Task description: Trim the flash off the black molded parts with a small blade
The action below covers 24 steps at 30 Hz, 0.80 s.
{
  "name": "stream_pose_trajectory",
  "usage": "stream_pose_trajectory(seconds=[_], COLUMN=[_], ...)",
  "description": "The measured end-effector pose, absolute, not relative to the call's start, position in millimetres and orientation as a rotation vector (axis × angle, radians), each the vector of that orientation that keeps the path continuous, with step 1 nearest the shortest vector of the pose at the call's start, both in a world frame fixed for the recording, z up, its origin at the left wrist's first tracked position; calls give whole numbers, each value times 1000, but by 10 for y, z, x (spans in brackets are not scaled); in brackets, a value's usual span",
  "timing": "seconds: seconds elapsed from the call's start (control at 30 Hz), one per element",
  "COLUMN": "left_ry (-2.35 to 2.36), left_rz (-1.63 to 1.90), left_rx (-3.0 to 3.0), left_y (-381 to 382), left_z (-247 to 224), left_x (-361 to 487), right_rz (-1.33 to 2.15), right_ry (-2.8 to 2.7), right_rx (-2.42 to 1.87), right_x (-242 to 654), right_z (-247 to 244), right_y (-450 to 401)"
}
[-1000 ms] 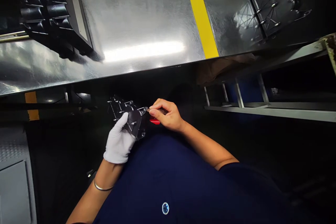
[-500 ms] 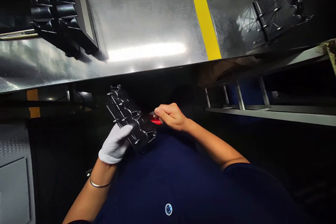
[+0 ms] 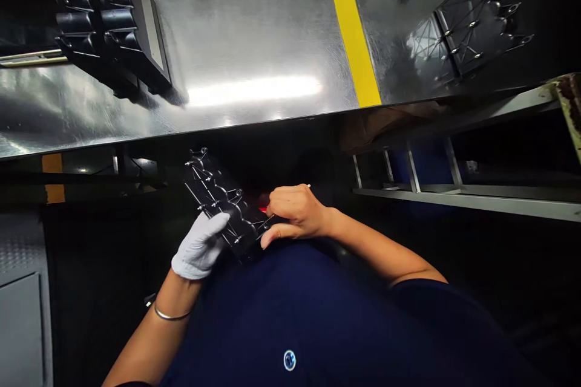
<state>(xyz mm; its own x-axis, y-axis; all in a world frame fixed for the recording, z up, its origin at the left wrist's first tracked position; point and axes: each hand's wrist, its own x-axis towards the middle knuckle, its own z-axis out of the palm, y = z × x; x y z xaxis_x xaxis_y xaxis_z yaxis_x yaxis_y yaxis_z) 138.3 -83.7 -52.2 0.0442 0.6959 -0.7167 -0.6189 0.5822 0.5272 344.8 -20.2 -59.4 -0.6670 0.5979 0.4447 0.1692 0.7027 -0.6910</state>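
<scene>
while left hand (image 3: pixel 200 249) holds one part (image 3: pixel 222 198), right hand (image 3: pixel 297 211) holds one red item (image 3: pixel 263 210).

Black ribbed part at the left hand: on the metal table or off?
Off: the gloved left hand holds the black ribbed part on the wearer's side of the metal table, beyond its near edge.

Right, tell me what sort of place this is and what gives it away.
Probably a factory or workshop workstation: a scuffed metal worktop crossed by a yellow stripe, black ribbed parts standing on it, and a gloved left hand holding a black piece.
</scene>
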Motion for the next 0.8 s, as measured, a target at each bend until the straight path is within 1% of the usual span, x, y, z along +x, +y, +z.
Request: stream_pose_trajectory(seconds=[0.17, 0.27, 0.4, 0.5, 0.7, 0.8], left_ry=[1182, 1136, 1101, 1108, 1111, 1098], left_rz=[1054, 1067, 1089, 1090, 1064, 1088], left_rx=[14, -33, -152, -250, -318, -315], left_y=[-852, -847, -834, -826, -814, -801], left_z=[-563, -572, -561, -533, -509, -525], left_x=[1414, 1461, 1536, 1576, 1629, 1613], right_rz=[625, 568, 559, 529, 633, 666], right_ry=[-2238, -2246, -2222, -2254, -2295, -2305], right_rx=[-605, -614, -719, -698, -819, -798], right_x=[3432, 3432, 3439, 3453, 3468, 3464], right_z=[-613, -619, -610, -609, -609, -585], right_y=[-186, -190, -192, -188, -171, -171])
